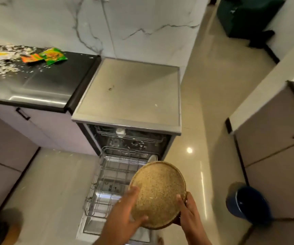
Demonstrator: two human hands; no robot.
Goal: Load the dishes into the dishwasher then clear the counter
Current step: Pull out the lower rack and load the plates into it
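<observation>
I hold a round speckled tan plate (157, 190) in both hands, tilted toward me above the pulled-out lower rack (110, 183) of the open dishwasher (130, 96). My left hand (126, 214) grips its lower left edge with the thumb across the face. My right hand (189, 212) clasps the lower right rim. A white dish (152, 158) stands at the rack's far right. The upper rack (128, 135) holds a small white item (120, 132).
The dark counter (41, 82) at left carries scattered white crumbs, an orange wrapper (32, 58) and a green wrapper (54, 56). A blue bin (248, 203) stands on the floor at right beside cabinets (275, 138). Lower cabinets (10, 138) line the left.
</observation>
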